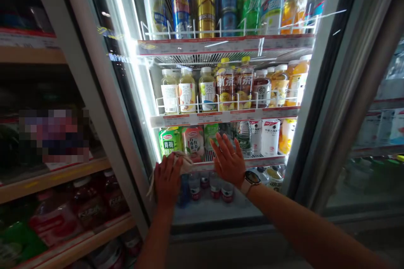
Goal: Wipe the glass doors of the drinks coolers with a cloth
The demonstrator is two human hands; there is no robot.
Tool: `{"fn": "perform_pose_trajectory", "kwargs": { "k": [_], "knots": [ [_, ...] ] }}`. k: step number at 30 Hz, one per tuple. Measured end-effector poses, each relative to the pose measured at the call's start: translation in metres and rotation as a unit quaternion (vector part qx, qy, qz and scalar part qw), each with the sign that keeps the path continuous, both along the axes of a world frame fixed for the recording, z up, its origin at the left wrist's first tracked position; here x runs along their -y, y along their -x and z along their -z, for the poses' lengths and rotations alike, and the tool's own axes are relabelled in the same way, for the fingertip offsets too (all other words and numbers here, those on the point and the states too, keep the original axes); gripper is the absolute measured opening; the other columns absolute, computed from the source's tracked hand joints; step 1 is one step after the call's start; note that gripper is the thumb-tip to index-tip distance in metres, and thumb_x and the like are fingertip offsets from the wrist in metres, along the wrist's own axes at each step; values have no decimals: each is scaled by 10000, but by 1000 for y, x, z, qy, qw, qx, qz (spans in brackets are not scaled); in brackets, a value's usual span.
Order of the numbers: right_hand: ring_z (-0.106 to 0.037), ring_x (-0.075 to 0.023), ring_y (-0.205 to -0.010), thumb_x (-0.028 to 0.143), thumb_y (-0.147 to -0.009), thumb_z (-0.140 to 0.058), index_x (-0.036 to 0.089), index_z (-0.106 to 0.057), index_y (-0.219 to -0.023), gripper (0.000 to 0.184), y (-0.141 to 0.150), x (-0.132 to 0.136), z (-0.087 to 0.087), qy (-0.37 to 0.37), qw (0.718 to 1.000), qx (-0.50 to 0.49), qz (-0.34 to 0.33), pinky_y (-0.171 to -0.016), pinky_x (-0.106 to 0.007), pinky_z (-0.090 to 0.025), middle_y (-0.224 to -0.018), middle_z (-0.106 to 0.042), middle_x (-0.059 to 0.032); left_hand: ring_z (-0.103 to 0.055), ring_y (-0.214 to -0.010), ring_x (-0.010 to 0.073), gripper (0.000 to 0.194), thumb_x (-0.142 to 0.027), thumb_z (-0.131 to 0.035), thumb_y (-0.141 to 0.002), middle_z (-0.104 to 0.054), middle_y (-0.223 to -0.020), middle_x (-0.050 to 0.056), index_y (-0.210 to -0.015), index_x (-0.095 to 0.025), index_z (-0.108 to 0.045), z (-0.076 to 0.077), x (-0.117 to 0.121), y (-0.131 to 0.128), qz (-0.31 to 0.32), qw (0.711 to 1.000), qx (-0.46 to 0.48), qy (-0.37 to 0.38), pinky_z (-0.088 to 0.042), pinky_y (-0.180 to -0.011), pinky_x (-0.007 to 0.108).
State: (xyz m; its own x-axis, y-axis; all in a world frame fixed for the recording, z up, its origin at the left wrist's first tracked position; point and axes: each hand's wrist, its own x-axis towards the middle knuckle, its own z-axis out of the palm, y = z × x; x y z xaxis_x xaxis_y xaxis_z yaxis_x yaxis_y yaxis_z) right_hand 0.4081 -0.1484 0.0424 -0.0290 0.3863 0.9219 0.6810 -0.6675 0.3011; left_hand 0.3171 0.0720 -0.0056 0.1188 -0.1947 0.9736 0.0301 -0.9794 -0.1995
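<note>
My left hand presses a light beige cloth against the glass door of a lit drinks fridge. Part of the cloth hangs down at the left of this hand, and the rest is hidden under the palm and fingers. My right hand is open, its fingers stretched out and nothing in it. It appears to lie flat on the same glass, right of the cloth. A dark-faced watch is on my right wrist. Behind the glass, near my hands, stand a green carton and a pink-red carton.
Cans and bottles line the upper shelf, with a green bottle among them. Tea bottles fill the middle shelf. A metal door frame runs along the right. Wooden shelves with more bottles stand at the left.
</note>
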Motion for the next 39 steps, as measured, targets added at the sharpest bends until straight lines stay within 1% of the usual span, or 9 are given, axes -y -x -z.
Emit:
{"fn": "perform_pose_trajectory", "kwargs": {
  "k": [3, 6, 13, 19, 24, 28, 31, 35, 39],
  "knots": [
    [-233, -240, -1474, 214, -908, -434, 156, -175, -1546, 690, 1, 0, 1, 1, 1000, -4, -3, -1223, -489, -109, -1534, -376, -105, -272, -1450, 228, 580, -145, -452, -949, -358, -1536, 77, -1497, -272, -313, -2, -25, 9, -9, 997, 44, 58, -219, -1207, 461],
    [-223, -238, -1477, 209, -905, -430, 152, -184, -1544, 686, 0, -1, 1, -2, 1000, -4, -4, -1223, -490, -102, -1536, -373, -106, -263, -1455, 248, 579, -145, -452, -949, -350, -1545, 74, -1495, -278, -315, 1, -26, 7, 3, 994, 56, 96, -235, -1198, 497],
    [-217, -231, -1479, 225, -920, -435, 160, -182, -1544, 676, -1, -1, 1, -1, 1000, -2, -6, -1223, -489, -106, -1536, -370, -103, -245, -1459, 246, 573, -133, -426, -950, -376, -1524, 52, -1497, -264, -319, 2, 31, -16, 30, 999, 26, 21, -254, -1196, 456],
    [-259, -229, -1465, 260, -945, -426, 164, -189, -1543, 651, -2, -2, 1, -12, 1000, 7, -8, -1220, -474, -131, -1527, -382, -109, -302, -1435, 252, 556, -93, -451, -933, -523, -1414, 100, -1472, -206, -375, 13, 71, -24, 67, 997, -21, -31, -303, -1169, 441],
    [-275, -235, -1459, 237, -932, -419, 163, -177, -1546, 664, -1, -2, 0, -10, 1000, 6, -3, -1220, -480, -131, -1524, -391, -107, -300, -1433, 216, 575, -48, -475, -912, -550, -1392, 83, -1454, -225, -409, 1, 40, -13, 27, 994, -41, -97, -280, -1184, 396],
    [-260, -232, -1464, 220, -917, -429, 157, -184, -1543, 675, 0, -2, -1, -8, 1000, 6, -4, -1221, -483, -134, -1518, -400, -106, -261, -1452, 220, 626, -55, -455, -916, -389, -1518, 88, -1493, -258, -323, -19, 0, 0, -10, 999, 41, 33, -265, -1192, 431],
    [-253, -228, -1467, 213, -913, -433, 152, -182, -1543, 681, 0, -2, -2, -8, 1000, 7, -5, -1221, -478, -135, -1513, -409, -106, -254, -1459, 224, 611, -82, -457, -924, -335, -1551, 76, -1491, -271, -327, -23, -9, 1, -12, 989, 89, 120, -254, -1198, 448],
    [-264, -235, -1463, 222, -909, -438, 155, -205, -1540, 676, -1, -1, -1, -3, 1000, 2, -2, -1219, -480, -139, -1522, -395, -108, -252, -1459, 229, 614, -76, -461, -918, -340, -1549, 63, -1488, -269, -336, -7, 10, -7, 10, 996, 60, 64, -250, -1201, 434],
    [-258, -232, -1466, 221, -902, -446, 150, -217, -1537, 679, -2, -2, 0, -10, 1000, 6, -6, -1219, -475, -141, -1521, -401, -108, -287, -1444, 223, 544, -61, -467, -912, -497, -1450, 59, -1425, -240, -455, 29, 39, -13, 51, 996, -44, -49, -272, -1195, 414]
  ]
}}
